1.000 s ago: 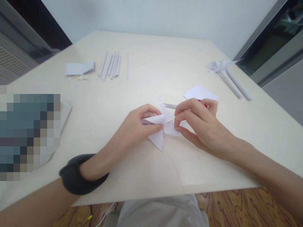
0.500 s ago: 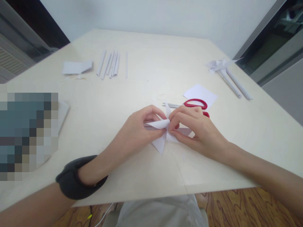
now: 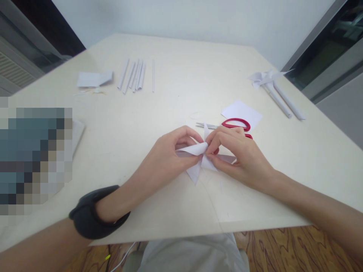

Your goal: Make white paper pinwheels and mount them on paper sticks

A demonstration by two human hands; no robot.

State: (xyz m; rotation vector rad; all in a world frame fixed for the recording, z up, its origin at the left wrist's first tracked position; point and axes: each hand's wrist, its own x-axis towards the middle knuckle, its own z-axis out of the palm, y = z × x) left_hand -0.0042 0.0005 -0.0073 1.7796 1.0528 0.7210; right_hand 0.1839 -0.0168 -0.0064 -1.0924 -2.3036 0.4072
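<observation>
Between my hands is a white paper pinwheel [image 3: 193, 149], its pointed blades curled toward the centre. My left hand [image 3: 177, 151] grips it from the left, thumb below and fingers above. The fingertips of my right hand [image 3: 229, 149] pinch the paper close to its middle, partly hiding it. A pale thread [image 3: 211, 198] trails across the table below the pinwheel. Just beyond my right hand lie red-handled scissors [image 3: 235, 124], resting partly on a square sheet of white paper [image 3: 244, 110].
Several rolled paper tubes [image 3: 132, 75] lie at the back left, beside folded paper [image 3: 90, 79]. Another paper pinwheel [image 3: 263, 78] with tube sticks [image 3: 287, 100] lies at the right. A blurred-out object [image 3: 34, 158] covers the left edge of the table [image 3: 193, 75].
The view has shifted slightly. Both hands keep their hold on the pinwheel, with only a slight change in the fingers and the paper's angle.
</observation>
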